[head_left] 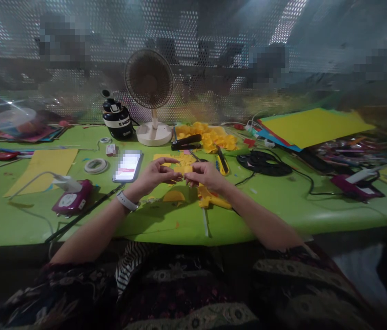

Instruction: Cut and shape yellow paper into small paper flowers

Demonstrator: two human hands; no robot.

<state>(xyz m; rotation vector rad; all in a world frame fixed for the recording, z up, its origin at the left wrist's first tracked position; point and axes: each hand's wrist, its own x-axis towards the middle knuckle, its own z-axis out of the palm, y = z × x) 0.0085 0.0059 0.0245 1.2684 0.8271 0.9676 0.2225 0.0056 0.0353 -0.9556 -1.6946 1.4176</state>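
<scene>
One small yellow piece [188,169] sits pinched between the fingertips of the left hand [160,175] and right hand [207,175], above a green worktop [289,204]. Ruffled yellow pieces [210,138] lie heaped behind, apparently already shaped; the held one looks unfinished, while a flat yellow half-round [174,196] near the yellow glue gun [215,200] appears unworked.

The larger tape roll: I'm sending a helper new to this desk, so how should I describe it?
On the green table, find the white fan, then the phone nearer the person. Just left of the phone lies the larger tape roll, a flat, pale ring; the ring behind it is smaller.
</scene>
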